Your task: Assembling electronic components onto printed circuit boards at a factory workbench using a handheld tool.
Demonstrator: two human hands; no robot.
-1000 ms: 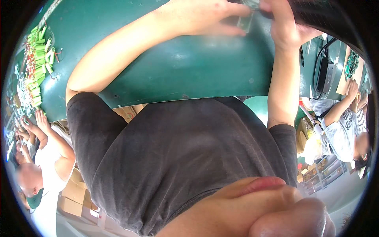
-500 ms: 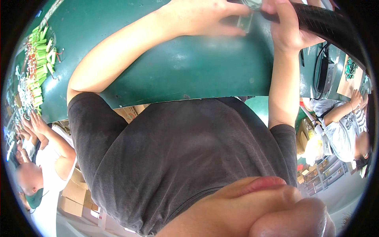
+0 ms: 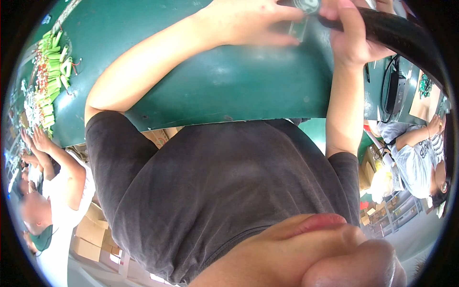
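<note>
My left hand point(image 3: 253, 23) reaches over the green tabletop point(image 3: 205, 86) from the left, slightly blurred. Its fingertips are at a small clear piece point(image 3: 297, 29) with a pale edge and seem to grip it. Just above, a round, glassy-looking part point(image 3: 307, 5) sits between my hands at the top edge. My right hand point(image 3: 353, 36) is raised opposite, fingers bent and thumb up, close to that round part. What it pinches is hidden by a dark curved band point(image 3: 387, 28) and the picture's edge.
Green cylinders with thin wires point(image 3: 50, 71) lie in a row at the table's left. A black power adapter point(image 3: 394, 91) with a cable lies at the right. Co-workers sit on both sides: a person in white point(image 3: 71, 191) and one in grey point(image 3: 413, 158). Cardboard boxes point(image 3: 91, 229) stand behind.
The view has shifted slightly. My hands keep nearly the same pose, and more of the round glassy part shows. The left co-worker's arms and the right co-worker's hand have moved a little.
</note>
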